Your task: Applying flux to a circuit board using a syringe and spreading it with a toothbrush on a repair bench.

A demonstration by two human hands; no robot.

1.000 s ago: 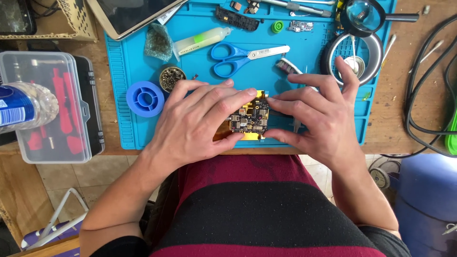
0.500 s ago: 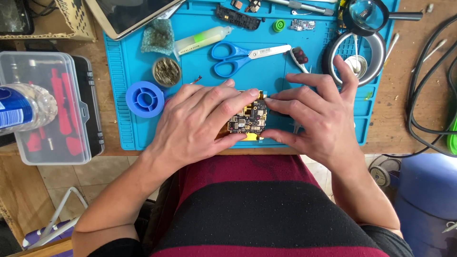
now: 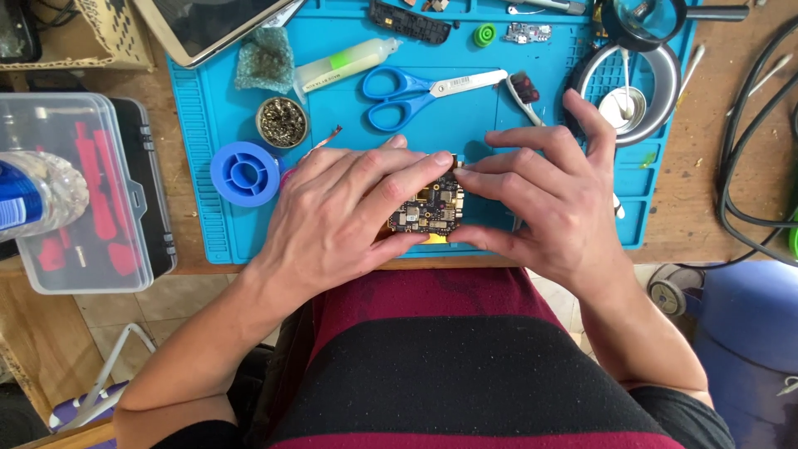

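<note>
Blue silicone mat (image 3: 208, 166) under my work: my left hand (image 3: 349, 208) and right hand (image 3: 549, 208) close fingertips on the small circuit board (image 3: 426, 212), steadying it near the mat's front edge.

1. We see our left hand (image 3: 349, 212) and right hand (image 3: 544, 204) bare, with no gloves, rings or watch.
2. Our forearms are uncovered; no sleeves reach them.
3. We wear a garment (image 3: 465, 366) with broad horizontal stripes, dark red and black.
</note>
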